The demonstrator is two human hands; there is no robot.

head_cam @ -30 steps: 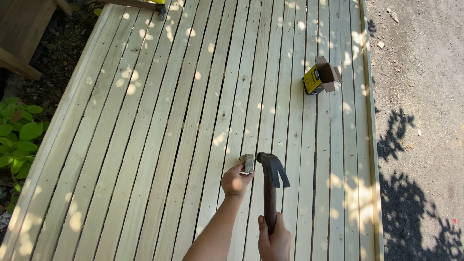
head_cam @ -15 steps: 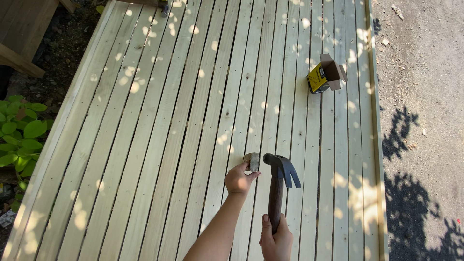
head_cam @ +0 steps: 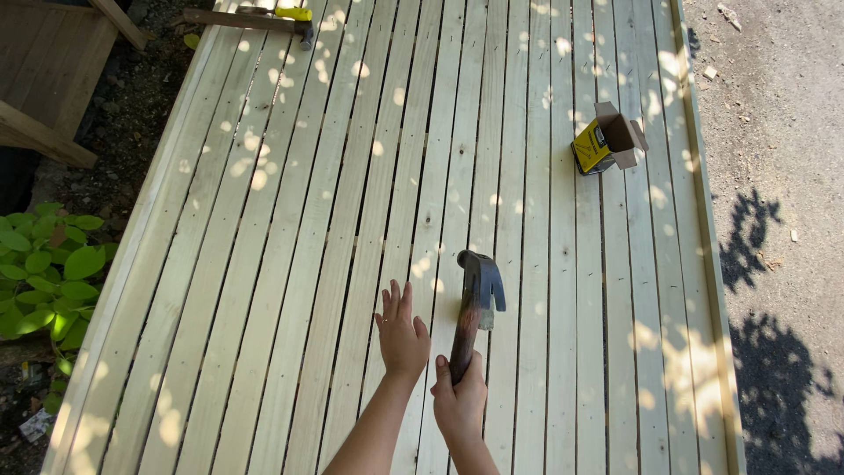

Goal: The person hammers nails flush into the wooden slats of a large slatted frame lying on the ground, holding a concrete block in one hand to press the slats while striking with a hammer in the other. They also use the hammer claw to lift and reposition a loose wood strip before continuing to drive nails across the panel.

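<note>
My right hand grips the dark handle of a claw hammer, whose head is raised over the pale wooden deck boards. My left hand hovers flat just left of the hammer, fingers spread and holding nothing. No nail is visible under the hammer head.
A small open cardboard box with a yellow label lies on the boards at the right. Another tool with a yellow part rests at the deck's far end. Green plants and timber framing are at the left, gravel ground at the right.
My left hand has let go of what it pinched near the hammer head and opened flat. The view has shifted, and the hammer head has swung a little to the right.
</note>
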